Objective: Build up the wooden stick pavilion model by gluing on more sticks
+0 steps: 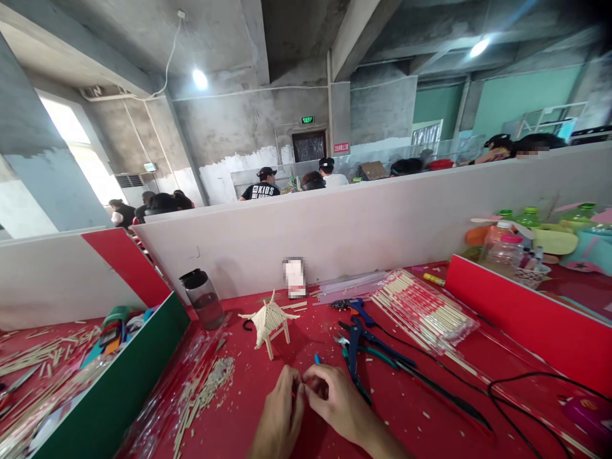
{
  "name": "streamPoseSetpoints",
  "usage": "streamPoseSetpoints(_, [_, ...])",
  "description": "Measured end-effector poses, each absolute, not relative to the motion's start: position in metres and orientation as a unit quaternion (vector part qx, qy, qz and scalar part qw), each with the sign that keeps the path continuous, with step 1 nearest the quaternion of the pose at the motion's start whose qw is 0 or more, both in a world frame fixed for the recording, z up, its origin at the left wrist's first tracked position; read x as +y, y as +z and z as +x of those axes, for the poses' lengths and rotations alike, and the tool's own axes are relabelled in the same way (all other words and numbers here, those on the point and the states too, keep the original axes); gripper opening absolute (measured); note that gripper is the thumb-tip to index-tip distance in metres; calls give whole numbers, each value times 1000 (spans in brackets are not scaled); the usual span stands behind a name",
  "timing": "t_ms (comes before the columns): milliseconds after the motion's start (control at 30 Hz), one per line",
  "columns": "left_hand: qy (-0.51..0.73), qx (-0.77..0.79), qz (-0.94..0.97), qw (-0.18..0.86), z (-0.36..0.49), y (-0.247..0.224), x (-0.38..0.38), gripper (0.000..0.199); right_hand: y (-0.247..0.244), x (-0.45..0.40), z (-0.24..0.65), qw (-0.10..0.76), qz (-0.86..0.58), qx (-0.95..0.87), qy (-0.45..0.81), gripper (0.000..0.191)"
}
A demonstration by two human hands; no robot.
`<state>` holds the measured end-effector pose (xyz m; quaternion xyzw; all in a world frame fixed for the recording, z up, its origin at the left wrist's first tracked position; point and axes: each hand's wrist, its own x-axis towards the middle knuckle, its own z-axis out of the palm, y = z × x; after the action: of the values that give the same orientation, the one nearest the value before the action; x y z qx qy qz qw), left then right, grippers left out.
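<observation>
My left hand (283, 408) and my right hand (337, 398) meet over the red tabletop (229, 427), fingers curled and fingertips together. Whatever they pinch is hidden or too small to name. A small blue tip (317, 359) shows just beyond my right fingers; I cannot tell if it is held. Past my hands stands a small pavilion-like model (270, 322) of pale sticks, with a pointed roof and thin legs. Right of my hands lie a blue-handled cutter (354, 347), pliers with teal handles (377, 354) and a blue glue gun (358, 309).
Bundled wooden sticks (425, 312) in plastic lie at the right, near a black cable (430, 354). A dark-lidded bottle (203, 299) and a phone (295, 278) stand by the white partition (335, 223). Stick scraps (205, 395) litter the left. Green (119, 382) and red dividers (521, 319) flank me.
</observation>
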<state>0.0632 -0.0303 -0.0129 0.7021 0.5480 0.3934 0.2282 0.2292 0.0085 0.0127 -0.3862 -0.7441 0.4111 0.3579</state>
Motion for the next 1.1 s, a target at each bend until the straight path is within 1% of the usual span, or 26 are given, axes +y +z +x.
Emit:
streamPoseSetpoints(200, [408,549,690,239,63,-10,-29,26,12,10,234,377,-340,-728,461,20])
streamPoseSetpoints(400, [418,540,686,252,59,-14,-28,26,7,13,234,381,-339,-677,531,18])
streamPoseSetpoints(533, [426,532,686,254,58,-13,-29,25,5,12,231,374,-322,-657,570,27])
streamPoseSetpoints(567, [427,531,687,252,58,-12,-29,25,5,12,231,370,-320,-655,576,26])
streamPoseSetpoints(667, [419,534,694,240,57,-9,-30,25,5,12,230,369,-328,-656,571,16])
streamPoseSetpoints(800, [415,534,698,237,58,-5,-31,26,5,13,232,374,-346,-669,541,16])
streamPoseSetpoints(967, [398,523,711,250,57,-1,-32,26,2,12,230,382,-341,-663,546,24])
streamPoseSetpoints(1100, [384,521,724,240,57,0,-34,21,-2,18,231,418,-338,-627,564,33])
